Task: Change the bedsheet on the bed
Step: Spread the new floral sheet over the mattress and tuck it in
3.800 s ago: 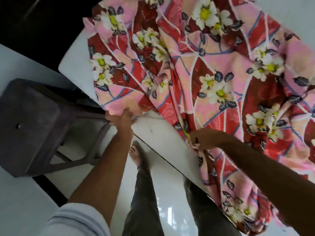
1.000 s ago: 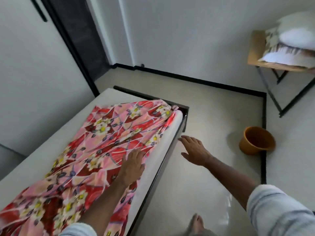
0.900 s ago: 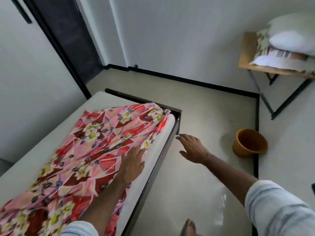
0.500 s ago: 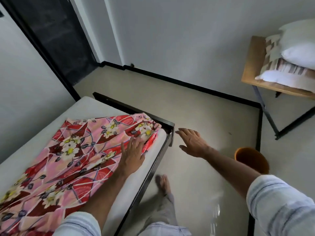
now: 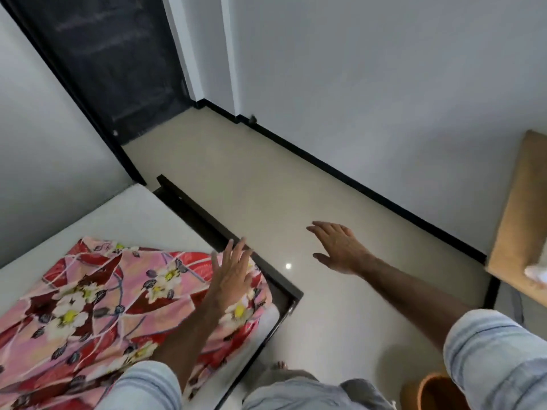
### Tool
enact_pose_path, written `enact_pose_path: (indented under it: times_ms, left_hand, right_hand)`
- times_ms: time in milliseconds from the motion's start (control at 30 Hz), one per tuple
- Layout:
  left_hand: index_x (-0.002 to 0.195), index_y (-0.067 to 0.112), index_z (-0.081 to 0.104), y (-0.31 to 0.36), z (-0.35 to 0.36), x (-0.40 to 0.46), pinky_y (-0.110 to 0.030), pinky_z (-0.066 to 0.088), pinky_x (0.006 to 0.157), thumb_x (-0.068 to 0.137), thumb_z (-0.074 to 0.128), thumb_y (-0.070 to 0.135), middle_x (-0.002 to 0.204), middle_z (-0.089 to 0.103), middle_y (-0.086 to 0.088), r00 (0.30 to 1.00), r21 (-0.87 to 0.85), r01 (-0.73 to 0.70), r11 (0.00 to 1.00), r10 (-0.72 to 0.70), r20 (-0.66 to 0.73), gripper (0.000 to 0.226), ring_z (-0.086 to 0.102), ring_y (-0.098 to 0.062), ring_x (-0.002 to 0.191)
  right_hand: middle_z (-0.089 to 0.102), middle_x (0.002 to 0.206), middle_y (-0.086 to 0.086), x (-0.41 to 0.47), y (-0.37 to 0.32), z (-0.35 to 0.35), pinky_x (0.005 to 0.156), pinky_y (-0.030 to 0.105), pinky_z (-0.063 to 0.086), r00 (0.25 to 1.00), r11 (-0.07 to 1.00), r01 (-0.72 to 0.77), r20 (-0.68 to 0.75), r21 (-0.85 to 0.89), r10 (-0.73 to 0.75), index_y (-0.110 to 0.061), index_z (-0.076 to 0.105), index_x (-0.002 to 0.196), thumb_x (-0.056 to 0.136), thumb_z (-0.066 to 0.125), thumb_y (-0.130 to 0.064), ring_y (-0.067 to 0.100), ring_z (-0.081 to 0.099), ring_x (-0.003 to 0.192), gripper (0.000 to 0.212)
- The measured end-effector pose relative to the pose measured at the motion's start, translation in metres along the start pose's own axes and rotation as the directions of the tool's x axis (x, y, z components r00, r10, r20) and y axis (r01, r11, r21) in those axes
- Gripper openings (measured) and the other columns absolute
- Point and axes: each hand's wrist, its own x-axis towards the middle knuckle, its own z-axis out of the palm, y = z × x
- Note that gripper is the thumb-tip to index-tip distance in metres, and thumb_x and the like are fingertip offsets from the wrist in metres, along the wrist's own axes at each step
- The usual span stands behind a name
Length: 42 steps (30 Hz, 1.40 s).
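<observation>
Two hands: both in view, fingers straight and spread, neither holding anything
left hand (image 5: 232, 276): flat, palm down, over the far right corner of the pink and red floral cotton bedsheet (image 5: 97, 303); looks to rest on or just above the cloth, contact hard to confirm; no pinch, no fold gathered
right hand (image 5: 334, 247): outstretched over the glossy beige tiled floor (image 5: 266, 184), right of the bed, well apart from the sheet; touching nothing
sheet position: lies bunched on the near right part of the bare white mattress (image 5: 124, 214); far edge stops short of the mattress end; left strip and far strip of mattress uncovered; right edge sits at the mattress side, beside the black metal bed frame (image 5: 266, 276)
step in hand: spreading and smoothing the new sheet toward the far corner; judged early to middle, since much mattress shows bare and nothing looks tucked
next move calls for: a grip on the sheet's far edge or corner, then a pull toward the far end and to the left so it covers the whole mattress; likely both hands on the cloth; tucking at the frame after that
other things: orange plastic bucket (image 5: 438, 392) on the floor at near right, partly cut off; light wooden table (image 5: 521, 208) at the right edge; dark doorway (image 5: 112, 63) at far left; white wall (image 5: 370, 84) behind
</observation>
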Motion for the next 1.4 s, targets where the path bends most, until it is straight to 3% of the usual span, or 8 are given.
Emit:
enact_pose_path:
  times_ms: [333, 467, 667, 867, 1033, 1133, 1233, 1400]
  left_hand:
    - [0.16, 0.021, 0.022, 0.02, -0.024, 0.194, -0.07, 0.013, 0.116, 0.1, 0.049, 0.046, 0.171, 0.002, -0.007, 0.98, 0.097, 0.2, 0.975, -0.198, -0.026, 0.07, 0.005, -0.033, 0.156]
    - [0.154, 0.02, 0.038, 0.038, -0.037, 0.238, -0.072, 0.026, 0.113, 0.093, 0.058, 0.043, 0.169, 0.017, -0.005, 0.931, 0.075, 0.364, 0.928, -0.36, -0.068, 0.068, 0.016, -0.035, 0.155]
    - [0.157, 0.02, 0.029, 0.016, -0.075, 0.283, -0.069, 0.013, 0.118, 0.1, 0.052, 0.043, 0.171, 0.006, -0.002, 0.828, -0.083, 0.53, 0.844, -0.536, -0.164, 0.065, 0.002, -0.032, 0.157]
    - [0.157, 0.019, 0.032, -0.066, -0.078, 0.319, -0.069, 0.013, 0.116, 0.101, 0.051, 0.045, 0.171, 0.007, -0.005, 0.67, -0.155, 0.707, 0.69, -0.724, -0.167, 0.065, 0.005, -0.034, 0.156]
    - [0.152, 0.018, 0.044, -0.153, -0.083, 0.348, -0.072, 0.024, 0.111, 0.097, 0.057, 0.046, 0.168, 0.022, -0.007, 0.52, -0.214, 0.82, 0.532, -0.847, -0.11, 0.062, 0.02, -0.038, 0.153]
    - [0.152, 0.019, 0.041, -0.204, -0.107, 0.359, -0.07, 0.02, 0.114, 0.099, 0.055, 0.043, 0.169, 0.018, -0.005, 0.418, -0.268, 0.862, 0.43, -0.903, -0.101, 0.06, 0.015, -0.037, 0.155]
    - [0.149, 0.019, 0.045, -0.238, -0.126, 0.356, -0.071, 0.024, 0.112, 0.095, 0.061, 0.039, 0.167, 0.023, -0.006, 0.286, -0.3, 0.904, 0.304, -0.953, -0.104, 0.06, 0.02, -0.039, 0.153]
    - [0.142, 0.018, 0.049, -0.287, -0.125, 0.342, -0.071, 0.037, 0.105, 0.089, 0.071, 0.039, 0.162, 0.034, -0.009, 0.01, -0.361, 0.932, 0.015, -1.0, -0.017, 0.061, 0.034, -0.042, 0.147]
  right_hand:
    - [0.022, 0.162, 0.001, 0.21, 0.152, -0.046, 0.121, 0.048, 0.02, 0.96, 0.958, 0.277, 0.059, -0.069, -0.274, -0.026, 0.023, 0.155, 0.096, 0.056, -0.045, 0.023, 0.024, 0.147, 0.071]
    - [0.02, 0.163, 0.0, 0.303, 0.191, -0.087, 0.121, 0.048, 0.017, 0.88, 0.872, 0.473, 0.123, -0.124, -0.46, -0.025, 0.022, 0.155, 0.096, 0.055, -0.045, 0.023, 0.023, 0.148, 0.07]
    - [0.023, 0.162, 0.002, 0.433, 0.163, -0.129, 0.119, 0.048, 0.023, 0.734, 0.72, 0.679, 0.111, -0.145, -0.67, -0.023, 0.025, 0.155, 0.095, 0.055, -0.044, 0.025, 0.026, 0.146, 0.07]
    - [0.026, 0.161, 0.004, 0.561, 0.084, -0.129, 0.117, 0.048, 0.026, 0.529, 0.506, 0.847, 0.151, -0.165, -0.835, -0.021, 0.029, 0.154, 0.094, 0.057, -0.04, 0.026, 0.03, 0.144, 0.069]
    - [0.021, 0.163, 0.004, 0.68, 0.003, -0.127, 0.12, 0.049, 0.022, 0.371, 0.339, 0.927, 0.278, -0.157, -0.886, -0.022, 0.024, 0.155, 0.096, 0.055, -0.039, 0.025, 0.025, 0.146, 0.069]
    - [0.021, 0.162, 0.003, 0.747, -0.061, -0.136, 0.121, 0.047, 0.019, 0.285, 0.245, 0.956, 0.306, -0.164, -0.908, -0.022, 0.024, 0.155, 0.095, 0.055, -0.038, 0.024, 0.024, 0.147, 0.069]
    - [0.028, 0.159, 0.005, 0.79, -0.123, -0.138, 0.117, 0.046, 0.026, 0.179, 0.146, 0.981, 0.31, -0.127, -0.934, -0.021, 0.03, 0.153, 0.094, 0.057, -0.037, 0.026, 0.031, 0.143, 0.068]
    - [0.035, 0.152, 0.003, 0.844, -0.238, -0.116, 0.113, 0.045, 0.032, -0.087, -0.124, 0.989, 0.363, -0.08, -0.928, -0.021, 0.035, 0.148, 0.093, 0.058, -0.036, 0.027, 0.038, 0.138, 0.062]
